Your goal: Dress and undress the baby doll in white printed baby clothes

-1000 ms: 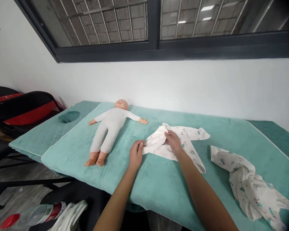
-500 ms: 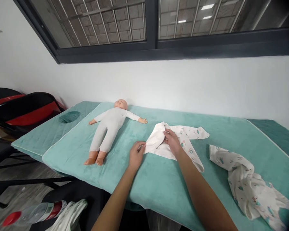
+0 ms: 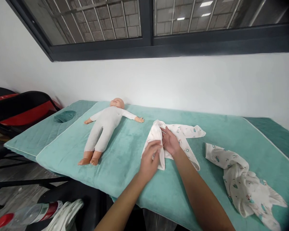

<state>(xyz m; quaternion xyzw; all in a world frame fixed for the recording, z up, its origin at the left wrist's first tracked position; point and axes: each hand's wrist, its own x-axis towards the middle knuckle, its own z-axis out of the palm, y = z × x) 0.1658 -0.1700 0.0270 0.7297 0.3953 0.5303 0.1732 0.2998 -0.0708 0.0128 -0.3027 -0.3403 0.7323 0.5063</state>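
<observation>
A small white printed baby garment (image 3: 186, 133) lies on the teal-covered table (image 3: 125, 154). My left hand (image 3: 149, 158) is closed on the garment's white left part, which is now folded over toward the middle. My right hand (image 3: 170, 141) lies on the garment's centre with fingers stretched flat, pressing it down. A baby doll (image 3: 103, 127) in a pale grey suit lies on its back to the left, arms spread, apart from both hands.
A second printed baby garment (image 3: 242, 181) lies crumpled at the right. The table cover has a round face hole (image 3: 64, 116) at its left end. Black and red chairs (image 3: 21, 110) stand at the left. A plastic bottle (image 3: 26, 215) and white cloth (image 3: 65, 216) lie below.
My left hand has carried the garment's left part rightward and folded it over the middle. My right hand stayed on the garment. The view shifted slightly.
</observation>
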